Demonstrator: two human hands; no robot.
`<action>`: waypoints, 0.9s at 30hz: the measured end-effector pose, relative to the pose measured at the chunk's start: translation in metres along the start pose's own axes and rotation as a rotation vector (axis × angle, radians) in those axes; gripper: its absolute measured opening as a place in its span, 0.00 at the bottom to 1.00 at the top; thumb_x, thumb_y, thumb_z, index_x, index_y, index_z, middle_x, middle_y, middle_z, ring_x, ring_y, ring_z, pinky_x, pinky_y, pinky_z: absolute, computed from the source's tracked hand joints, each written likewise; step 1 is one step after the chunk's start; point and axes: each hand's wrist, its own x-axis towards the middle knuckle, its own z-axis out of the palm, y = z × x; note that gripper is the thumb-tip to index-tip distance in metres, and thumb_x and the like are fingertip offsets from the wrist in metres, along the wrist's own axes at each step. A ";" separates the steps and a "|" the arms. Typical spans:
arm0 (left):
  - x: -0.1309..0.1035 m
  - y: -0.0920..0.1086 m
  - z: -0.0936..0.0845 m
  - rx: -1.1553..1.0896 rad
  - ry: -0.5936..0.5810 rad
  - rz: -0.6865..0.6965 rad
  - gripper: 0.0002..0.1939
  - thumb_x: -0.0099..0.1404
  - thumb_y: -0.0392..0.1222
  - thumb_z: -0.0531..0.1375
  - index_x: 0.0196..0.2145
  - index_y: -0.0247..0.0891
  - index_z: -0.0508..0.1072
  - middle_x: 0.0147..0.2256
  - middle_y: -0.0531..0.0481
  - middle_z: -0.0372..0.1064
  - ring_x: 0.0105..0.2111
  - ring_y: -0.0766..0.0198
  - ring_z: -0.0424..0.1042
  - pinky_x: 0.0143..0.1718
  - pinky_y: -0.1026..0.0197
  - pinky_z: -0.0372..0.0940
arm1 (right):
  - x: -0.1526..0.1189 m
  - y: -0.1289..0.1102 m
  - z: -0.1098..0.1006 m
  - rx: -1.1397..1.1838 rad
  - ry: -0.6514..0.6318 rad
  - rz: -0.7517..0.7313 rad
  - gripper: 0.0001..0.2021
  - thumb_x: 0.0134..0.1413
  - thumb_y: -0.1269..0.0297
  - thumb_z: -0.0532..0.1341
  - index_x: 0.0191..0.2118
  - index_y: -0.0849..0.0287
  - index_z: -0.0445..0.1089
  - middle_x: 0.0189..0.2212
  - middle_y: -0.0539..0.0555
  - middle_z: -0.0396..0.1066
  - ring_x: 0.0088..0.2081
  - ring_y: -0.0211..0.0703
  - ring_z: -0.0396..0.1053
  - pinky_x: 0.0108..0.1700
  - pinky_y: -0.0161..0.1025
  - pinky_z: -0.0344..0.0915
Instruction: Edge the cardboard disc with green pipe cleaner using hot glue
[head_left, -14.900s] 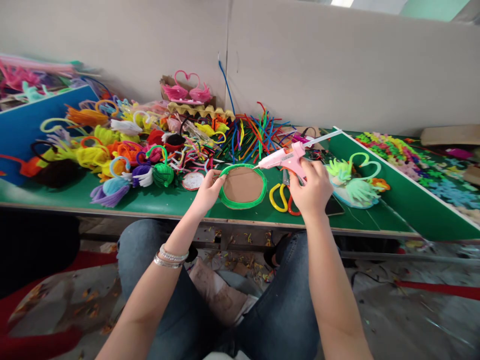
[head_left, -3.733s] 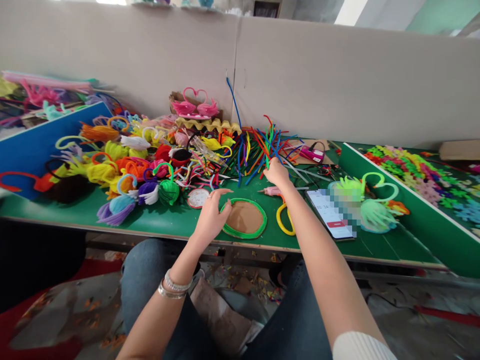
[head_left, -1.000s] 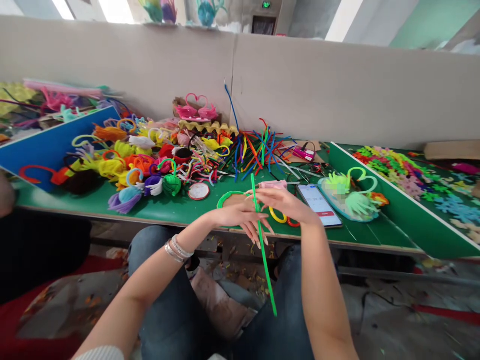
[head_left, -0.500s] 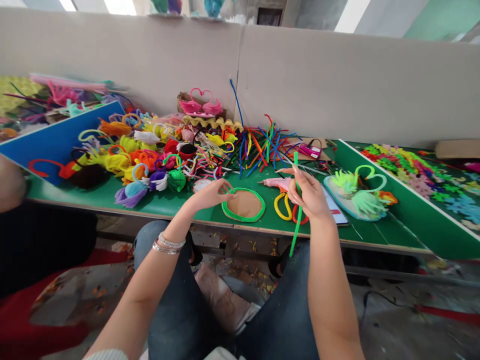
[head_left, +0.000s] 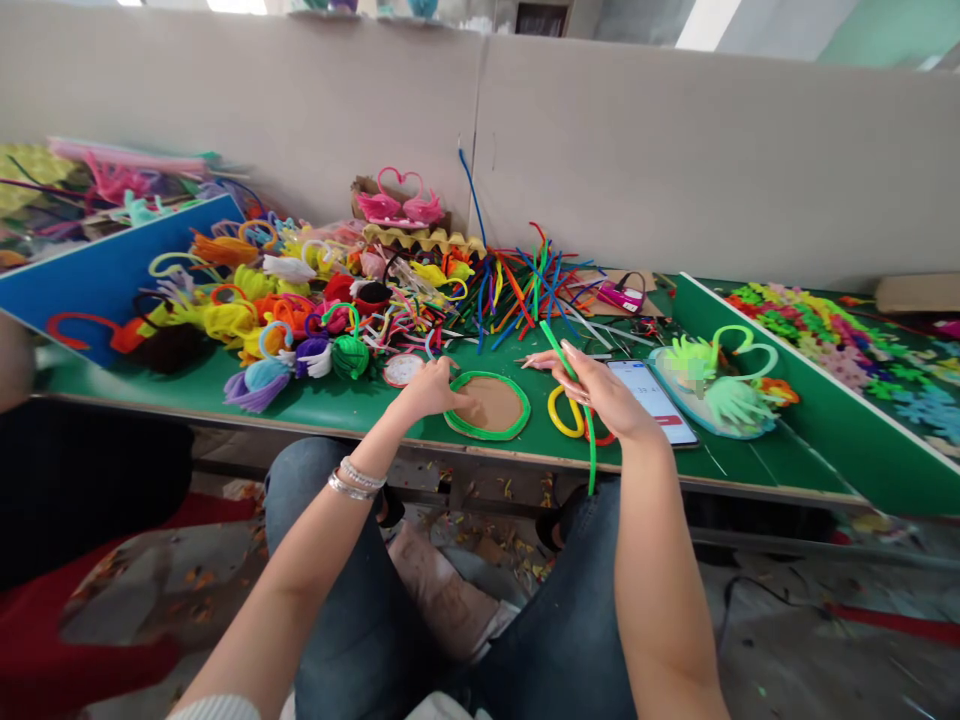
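My left hand (head_left: 429,393) pinches the left edge of a cardboard oval (head_left: 491,402), thumb over its top. A green pipe cleaner (head_left: 484,435) runs around the oval's rim. A loose green pipe cleaner (head_left: 592,455) is held between the fingers of my right hand (head_left: 600,392), slanting up past them with its lower end hanging over the table edge. Beneath that hand lie yellow-handled scissors (head_left: 566,412) with one orange-red handle. The pink glue gun seen earlier is now mostly hidden behind my right hand.
A lit phone (head_left: 645,390) lies right of my hand, beside a green pipe-cleaner swan pair (head_left: 724,385). Colourful swans and bundles (head_left: 262,320) crowd the left. Loose pipe cleaners (head_left: 525,295) lie behind. Blue (head_left: 112,280) and green (head_left: 810,400) boards flank the table. A person's arm shows far left.
My left hand has closed onto the oval's left edge. My right hand has shifted slightly left and down, covering the glue gun, and its pipe cleaner now leans left at the top.
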 end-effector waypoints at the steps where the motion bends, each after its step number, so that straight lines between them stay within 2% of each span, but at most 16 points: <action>1: 0.001 -0.001 0.001 -0.053 -0.007 0.009 0.34 0.47 0.53 0.65 0.48 0.33 0.63 0.42 0.39 0.69 0.46 0.49 0.67 0.46 0.53 0.61 | 0.001 0.001 0.001 -0.010 0.001 -0.004 0.25 0.60 0.44 0.44 0.35 0.56 0.70 0.21 0.47 0.51 0.21 0.34 0.49 0.23 0.35 0.52; 4: 0.005 -0.005 0.001 -0.169 -0.034 0.023 0.31 0.44 0.55 0.66 0.42 0.35 0.66 0.38 0.42 0.69 0.41 0.52 0.69 0.41 0.56 0.63 | 0.004 0.007 0.004 -0.022 0.041 -0.032 0.22 0.59 0.44 0.47 0.31 0.55 0.67 0.26 0.50 0.60 0.28 0.37 0.59 0.33 0.36 0.60; 7: 0.004 -0.007 -0.003 -0.264 -0.038 0.056 0.27 0.42 0.56 0.67 0.36 0.37 0.68 0.34 0.47 0.67 0.39 0.55 0.68 0.40 0.57 0.62 | 0.006 0.010 0.008 -0.075 0.104 -0.075 0.19 0.58 0.44 0.48 0.31 0.54 0.63 0.31 0.51 0.65 0.36 0.39 0.65 0.41 0.38 0.62; 10: -0.001 -0.005 -0.009 -0.436 0.035 0.105 0.25 0.43 0.50 0.67 0.38 0.39 0.67 0.37 0.50 0.64 0.39 0.60 0.65 0.39 0.60 0.61 | 0.004 0.004 0.013 -0.197 0.171 -0.110 0.17 0.60 0.46 0.47 0.33 0.54 0.60 0.30 0.50 0.65 0.36 0.40 0.66 0.42 0.38 0.61; 12: -0.004 -0.002 -0.011 -0.554 0.044 0.149 0.24 0.46 0.48 0.66 0.40 0.39 0.64 0.38 0.51 0.63 0.37 0.64 0.64 0.36 0.63 0.60 | 0.001 -0.005 0.016 -0.315 0.216 -0.142 0.15 0.62 0.48 0.47 0.33 0.54 0.59 0.30 0.50 0.64 0.34 0.39 0.65 0.41 0.38 0.60; 17: -0.009 0.004 -0.012 -0.607 0.018 0.214 0.22 0.53 0.46 0.62 0.43 0.38 0.60 0.28 0.57 0.57 0.30 0.68 0.60 0.30 0.65 0.56 | -0.006 -0.020 0.017 -0.682 0.344 -0.343 0.13 0.63 0.55 0.48 0.32 0.55 0.61 0.26 0.51 0.63 0.32 0.41 0.61 0.37 0.39 0.56; 19: -0.010 0.007 -0.011 -0.631 0.029 0.242 0.22 0.55 0.45 0.62 0.44 0.37 0.60 0.30 0.55 0.59 0.31 0.67 0.61 0.32 0.65 0.57 | -0.006 -0.018 0.017 -0.783 0.344 -0.377 0.13 0.63 0.56 0.48 0.32 0.55 0.62 0.26 0.52 0.64 0.31 0.42 0.61 0.36 0.39 0.56; 22: -0.012 0.011 -0.012 -0.680 0.051 0.255 0.22 0.55 0.44 0.61 0.45 0.36 0.60 0.34 0.52 0.62 0.36 0.65 0.64 0.35 0.64 0.60 | -0.004 -0.011 0.019 -0.869 0.290 -0.340 0.14 0.64 0.57 0.46 0.33 0.55 0.64 0.27 0.53 0.67 0.32 0.43 0.64 0.35 0.39 0.56; 27: -0.017 0.016 -0.018 -0.698 0.029 0.268 0.21 0.55 0.43 0.61 0.45 0.37 0.60 0.36 0.51 0.64 0.38 0.63 0.65 0.38 0.62 0.61 | -0.001 -0.008 0.023 -0.911 0.212 -0.280 0.15 0.64 0.55 0.46 0.38 0.56 0.65 0.35 0.56 0.70 0.39 0.47 0.67 0.39 0.41 0.58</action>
